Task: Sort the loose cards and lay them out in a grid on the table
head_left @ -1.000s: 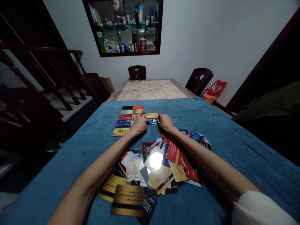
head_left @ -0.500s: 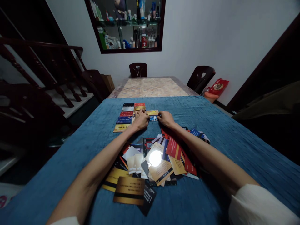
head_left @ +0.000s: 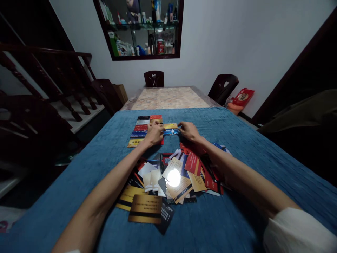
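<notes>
A mottled beige desk point(head_left: 171, 99) topped with blue cloth point(head_left: 252, 158) spreads beneath a person's left hand point(head_left: 154, 133) and right hand point(head_left: 189, 131). A printed blue rectangular card point(head_left: 170, 131) lies face up, its long axis running left to right. The left hand sits farther left than half a second ago, baring more card. The card lies between both hands' fingertips; whether either grip clasps it is unclear.
</notes>
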The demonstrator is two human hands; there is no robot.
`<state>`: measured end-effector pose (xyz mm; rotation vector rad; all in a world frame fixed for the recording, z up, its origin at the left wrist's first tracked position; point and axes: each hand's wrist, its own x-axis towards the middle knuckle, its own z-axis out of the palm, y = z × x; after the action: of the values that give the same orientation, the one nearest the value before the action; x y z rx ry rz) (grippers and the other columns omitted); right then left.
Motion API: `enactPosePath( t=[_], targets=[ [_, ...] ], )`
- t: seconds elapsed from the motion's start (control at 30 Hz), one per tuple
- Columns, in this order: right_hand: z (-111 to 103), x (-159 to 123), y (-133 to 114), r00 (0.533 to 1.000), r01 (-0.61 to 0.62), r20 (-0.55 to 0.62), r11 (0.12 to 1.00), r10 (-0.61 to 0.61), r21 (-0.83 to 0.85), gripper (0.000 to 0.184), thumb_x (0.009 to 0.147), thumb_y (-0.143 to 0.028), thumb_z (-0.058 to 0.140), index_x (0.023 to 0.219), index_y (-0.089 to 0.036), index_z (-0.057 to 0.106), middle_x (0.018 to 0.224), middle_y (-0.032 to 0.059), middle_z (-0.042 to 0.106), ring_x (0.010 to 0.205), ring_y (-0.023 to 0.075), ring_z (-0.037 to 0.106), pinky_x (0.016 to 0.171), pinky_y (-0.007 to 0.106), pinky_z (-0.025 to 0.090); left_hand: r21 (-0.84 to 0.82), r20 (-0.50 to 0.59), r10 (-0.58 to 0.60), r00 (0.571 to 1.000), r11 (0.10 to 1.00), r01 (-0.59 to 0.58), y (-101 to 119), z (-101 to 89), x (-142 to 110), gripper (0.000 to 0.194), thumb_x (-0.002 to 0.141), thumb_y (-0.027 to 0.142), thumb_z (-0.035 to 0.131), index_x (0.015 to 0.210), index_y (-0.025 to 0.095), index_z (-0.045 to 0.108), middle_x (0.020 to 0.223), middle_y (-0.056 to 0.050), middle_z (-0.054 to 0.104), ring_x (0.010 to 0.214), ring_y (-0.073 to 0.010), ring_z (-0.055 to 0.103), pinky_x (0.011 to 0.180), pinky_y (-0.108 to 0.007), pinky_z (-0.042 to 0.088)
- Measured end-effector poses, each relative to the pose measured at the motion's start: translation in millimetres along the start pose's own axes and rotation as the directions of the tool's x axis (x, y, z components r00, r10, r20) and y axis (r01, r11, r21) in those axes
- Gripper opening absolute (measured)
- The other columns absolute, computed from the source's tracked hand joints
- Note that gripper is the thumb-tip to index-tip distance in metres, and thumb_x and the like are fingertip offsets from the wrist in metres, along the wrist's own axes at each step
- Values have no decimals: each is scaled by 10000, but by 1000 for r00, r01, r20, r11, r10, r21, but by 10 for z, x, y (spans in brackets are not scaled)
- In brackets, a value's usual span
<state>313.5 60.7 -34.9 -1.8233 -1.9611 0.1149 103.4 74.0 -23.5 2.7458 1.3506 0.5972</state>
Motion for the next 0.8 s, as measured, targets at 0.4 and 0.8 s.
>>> enactPosePath(
  t=[0.4, 0.8],
  targets=[
    [-237, -476, 254, 963, 222, -155, 975, -223, -18, 220, 917, -245, 539, 962, -209, 751, 925, 74, 741, 858, 202, 626, 769, 290, 440, -10, -25, 32, 999, 999, -32, 291, -128, -215, 265, 840, 117, 556, 1019, 183, 740, 1150, -103, 705, 1226, -341, 440, 962, -522, 312],
    [-484, -998, 571, 928, 341, -175, 939, -328, 49, 166, 912, -258, 566, 893, -213, 724, 904, 77, 711, 854, 230, 579, 802, 370, 433, -73, 41, 232, 972, 971, -229, 817, -112, -448, 278, 872, 146, 549, 1112, 178, 685, 1189, -97, 696, 1257, -330, 436, 948, -524, 321]
  ],
)
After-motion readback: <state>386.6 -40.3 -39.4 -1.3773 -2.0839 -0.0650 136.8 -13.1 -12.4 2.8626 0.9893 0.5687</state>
